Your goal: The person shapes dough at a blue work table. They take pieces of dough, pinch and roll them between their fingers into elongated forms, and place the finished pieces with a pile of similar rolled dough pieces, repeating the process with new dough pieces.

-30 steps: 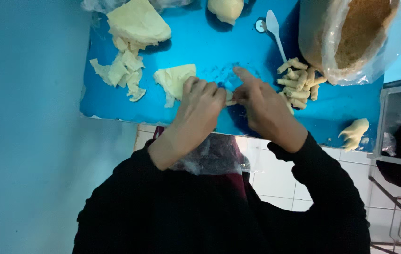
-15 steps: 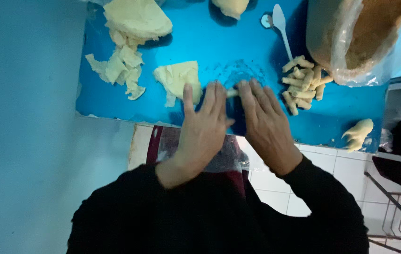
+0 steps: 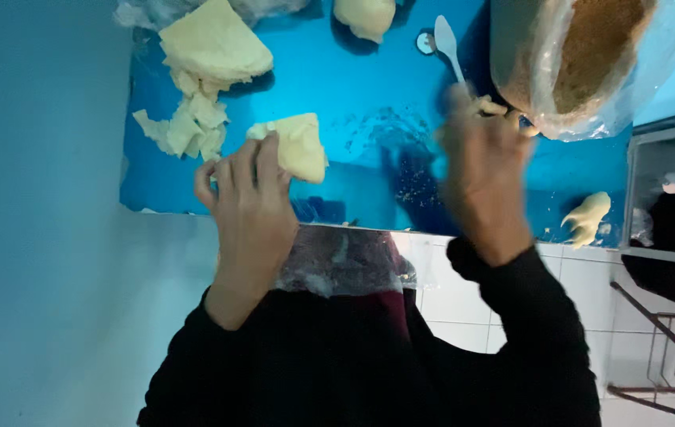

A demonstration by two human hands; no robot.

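Left hand (image 3: 249, 190): fingers curled onto the near edge of a pale dough piece (image 3: 299, 146), gripping it.
Right hand (image 3: 481, 170): blurred, grip unclear, just beside the bag of crumbs (image 3: 591, 55).
Dough piece: on the blue worktop (image 3: 369, 103), well left of that bag.

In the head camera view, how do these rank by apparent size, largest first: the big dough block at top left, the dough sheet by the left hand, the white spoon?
1. Big dough block, largest.
2. Dough sheet, partly hidden by the left hand, so perhaps bigger than it looks.
3. White spoon, smallest; its handle end is hidden.
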